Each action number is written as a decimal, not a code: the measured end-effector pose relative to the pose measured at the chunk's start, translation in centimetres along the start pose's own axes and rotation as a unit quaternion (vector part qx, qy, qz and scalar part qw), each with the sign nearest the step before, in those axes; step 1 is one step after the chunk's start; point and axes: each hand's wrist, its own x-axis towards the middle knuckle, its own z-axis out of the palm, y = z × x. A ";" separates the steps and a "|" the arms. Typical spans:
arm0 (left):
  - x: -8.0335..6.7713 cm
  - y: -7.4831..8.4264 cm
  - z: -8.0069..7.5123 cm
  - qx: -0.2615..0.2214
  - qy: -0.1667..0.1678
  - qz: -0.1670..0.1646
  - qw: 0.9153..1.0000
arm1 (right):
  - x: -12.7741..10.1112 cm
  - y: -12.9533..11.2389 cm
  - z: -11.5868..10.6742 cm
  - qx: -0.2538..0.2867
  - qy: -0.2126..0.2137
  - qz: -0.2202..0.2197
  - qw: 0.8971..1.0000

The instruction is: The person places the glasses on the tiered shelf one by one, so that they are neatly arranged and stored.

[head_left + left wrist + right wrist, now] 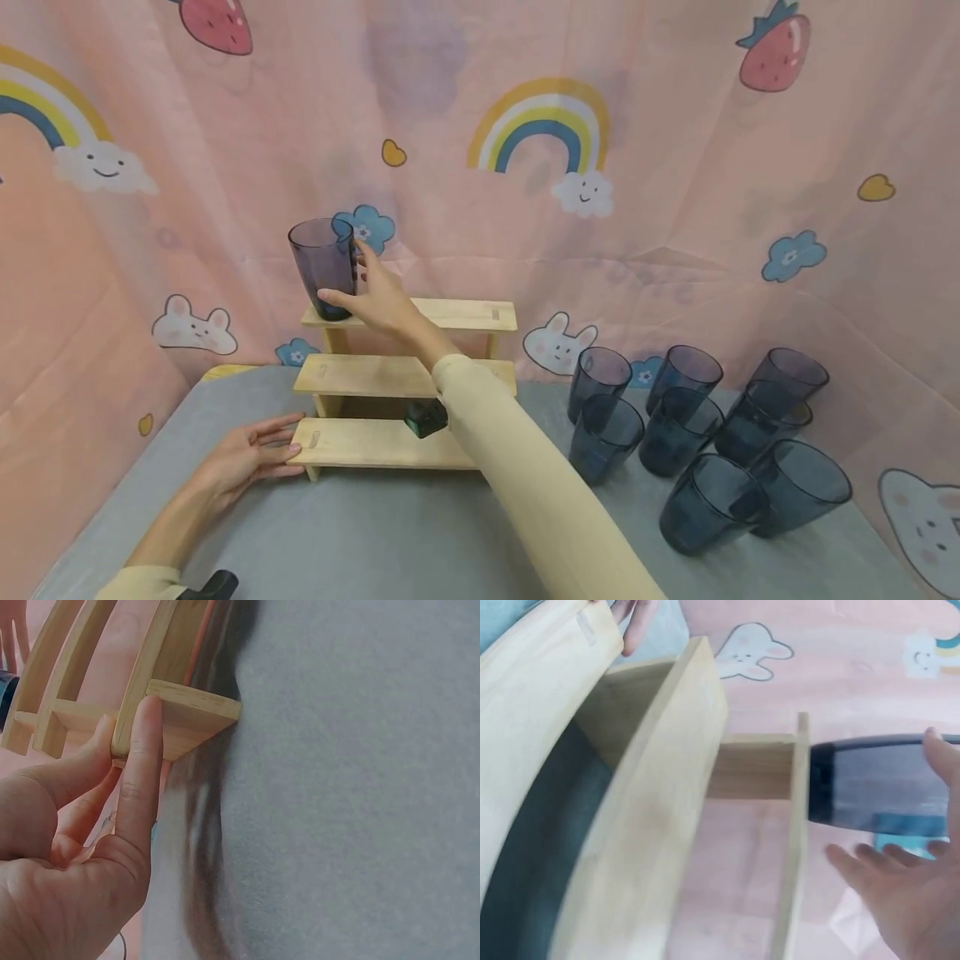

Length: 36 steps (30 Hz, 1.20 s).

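Both arms wear long, pale cream-yellow sleeves of soft, smooth fabric. The right sleeve (525, 475) is loose and slightly creased along the forearm, ending in a plain rounded cuff just short of the wrist, so the right hand (378, 296) is bare. Under that forearm hangs a small black boxy device with a greenish face (425, 417), probably the wrist camera, though its strap is hidden. The left sleeve (142, 582) shows only as a cuff at the lower edge, beside a black rounded device (213, 585). The left hand (243, 458) is bare, without rings, with short nails.
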 end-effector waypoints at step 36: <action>0.2 0.0 -0.1 -0.003 -0.007 -0.014 1.000 | -13.4 3.8 -17.1 -0.114 -0.049 -0.022 0.992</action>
